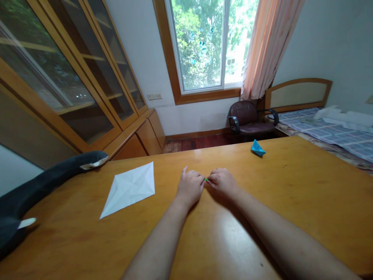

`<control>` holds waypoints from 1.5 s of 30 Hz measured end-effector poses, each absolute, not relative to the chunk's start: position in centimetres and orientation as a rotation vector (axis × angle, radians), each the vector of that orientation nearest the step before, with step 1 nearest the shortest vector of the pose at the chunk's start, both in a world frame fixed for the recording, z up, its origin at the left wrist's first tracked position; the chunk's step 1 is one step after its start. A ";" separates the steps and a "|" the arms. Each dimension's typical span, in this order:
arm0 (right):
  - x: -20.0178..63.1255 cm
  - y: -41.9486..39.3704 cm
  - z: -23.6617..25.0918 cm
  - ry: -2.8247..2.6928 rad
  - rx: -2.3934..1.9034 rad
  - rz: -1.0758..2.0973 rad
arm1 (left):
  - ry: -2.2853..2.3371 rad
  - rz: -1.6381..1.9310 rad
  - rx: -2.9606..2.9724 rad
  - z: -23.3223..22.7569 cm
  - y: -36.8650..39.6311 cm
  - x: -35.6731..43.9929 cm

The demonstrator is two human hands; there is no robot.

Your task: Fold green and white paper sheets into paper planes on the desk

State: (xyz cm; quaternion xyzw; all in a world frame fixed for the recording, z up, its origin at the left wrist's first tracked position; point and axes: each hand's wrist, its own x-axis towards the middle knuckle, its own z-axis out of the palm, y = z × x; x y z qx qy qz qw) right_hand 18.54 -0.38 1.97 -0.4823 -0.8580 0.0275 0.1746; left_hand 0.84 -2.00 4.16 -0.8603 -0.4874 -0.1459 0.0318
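My left hand [190,184] and my right hand [223,182] meet over the middle of the wooden table [180,256], fingers closed in a pinch. Between the fingertips shows a small sliver of green paper [206,179]; most of it is hidden by the fingers, so its shape cannot be made out. Left of my hands lies a creased white sheet of paper [131,188], spread flat. Beyond my right hand, near the far edge, stands a folded blue paper boat [257,148].
A dark curved object with white parts [55,177], perhaps padded, rests along the table's left side. Past the table are a glass-fronted cabinet [96,58], a brown armchair [246,116] and a bed [329,126] with a checked cover. A window [201,46] lies ahead.
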 end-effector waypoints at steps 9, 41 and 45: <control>18.7 -0.4 2.0 -2.436 -1.268 0.035 | -1.468 -0.488 -2.673 4.2 -1.7 0.0; 20.0 0.9 0.3 -1.987 -1.038 0.408 | -1.504 -0.621 -2.626 4.8 -1.5 -0.9; 20.0 0.8 0.5 -2.011 -1.002 0.367 | -1.513 -0.636 -2.631 5.0 -1.5 -1.0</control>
